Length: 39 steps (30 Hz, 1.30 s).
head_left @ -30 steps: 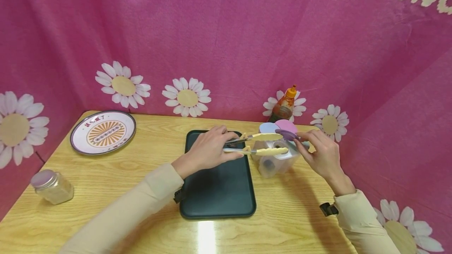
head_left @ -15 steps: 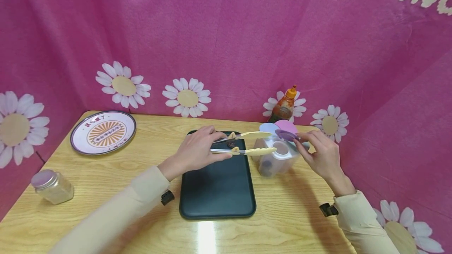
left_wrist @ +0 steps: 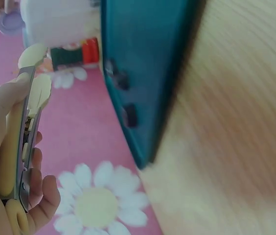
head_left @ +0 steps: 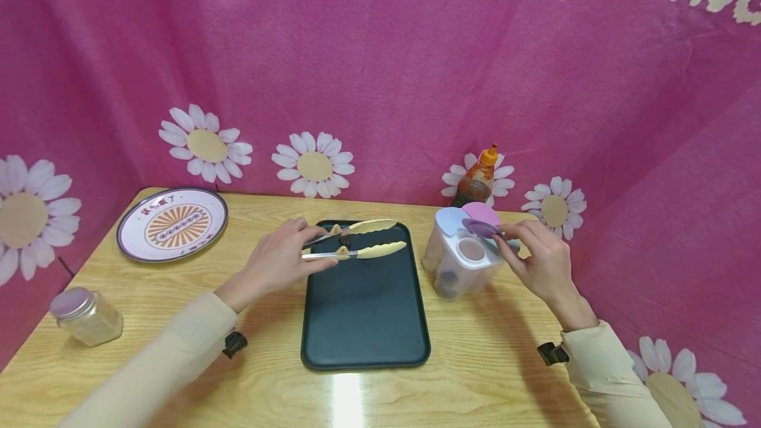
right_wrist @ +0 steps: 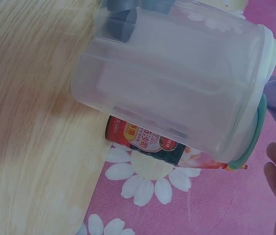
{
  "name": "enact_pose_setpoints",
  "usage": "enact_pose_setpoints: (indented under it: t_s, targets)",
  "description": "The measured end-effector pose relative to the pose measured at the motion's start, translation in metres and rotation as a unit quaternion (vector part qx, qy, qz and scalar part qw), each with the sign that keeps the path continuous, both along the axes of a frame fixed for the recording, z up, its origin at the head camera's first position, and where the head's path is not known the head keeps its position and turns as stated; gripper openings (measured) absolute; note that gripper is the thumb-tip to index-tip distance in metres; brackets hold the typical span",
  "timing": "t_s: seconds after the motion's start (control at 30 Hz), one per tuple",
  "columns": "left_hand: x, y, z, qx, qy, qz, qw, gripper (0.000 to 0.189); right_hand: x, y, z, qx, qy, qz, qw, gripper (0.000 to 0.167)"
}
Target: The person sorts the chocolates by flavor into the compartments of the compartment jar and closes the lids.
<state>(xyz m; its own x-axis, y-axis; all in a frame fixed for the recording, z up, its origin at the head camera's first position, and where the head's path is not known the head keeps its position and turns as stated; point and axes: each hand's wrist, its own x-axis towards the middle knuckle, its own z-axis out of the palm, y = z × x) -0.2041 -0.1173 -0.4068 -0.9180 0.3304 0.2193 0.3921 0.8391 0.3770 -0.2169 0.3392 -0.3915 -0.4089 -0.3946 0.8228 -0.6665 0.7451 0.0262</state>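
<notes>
My left hand (head_left: 270, 259) grips a pair of tongs (head_left: 380, 251) with cream tips, spread apart over the far part of the dark tray (head_left: 365, 322). Nothing sits between the tips. Small dark round pieces (left_wrist: 129, 116) lie at the tray's far end in the left wrist view. To the right of the tray stands a translucent storage container (head_left: 446, 259) with several coloured round lids. My right hand (head_left: 541, 259) pinches its purple lid (head_left: 480, 227), tilted up beside an uncovered round opening. Low inside the container, something dark (right_wrist: 121, 24) shows through the wall.
Behind the container a sauce bottle (head_left: 478, 180) with an orange cap stands against the pink cloth (head_left: 380, 71). A patterned oval plate (head_left: 133, 233) lies at the back left. Near the left edge of the wooden table (head_left: 238, 216) is a jar (head_left: 95, 322) with a purple lid.
My left hand has moved left with the tongs, from over the container's opening to above the tray. The right hand still holds the purple lid up in the same place.
</notes>
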Motion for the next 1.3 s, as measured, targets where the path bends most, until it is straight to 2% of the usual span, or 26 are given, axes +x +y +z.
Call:
enact_pose_setpoints:
  t_s: [0.23,0.47,0.93,1.3]
  targets:
    - [-0.003,-0.030,-0.016,-0.006,-0.007,0.024,0.9997,0.061,0.001,0.000,0.000,0.001,-0.001,-0.002,1.0000,0.042]
    - [-0.011,-0.048,-0.031,-0.020,-0.013,0.037,0.9990,0.059,0.001,0.000,0.000,0.001,-0.002,-0.003,1.0000,0.042]
    - [-0.021,-0.056,-0.050,-0.036,-0.026,0.046,0.9979,0.059,0.003,0.000,0.001,0.001,-0.017,-0.007,0.9998,0.048]
    - [-0.021,-0.056,-0.051,-0.035,-0.023,0.044,0.9982,0.056,0.002,0.000,0.002,0.008,-0.014,-0.006,0.9998,0.047]
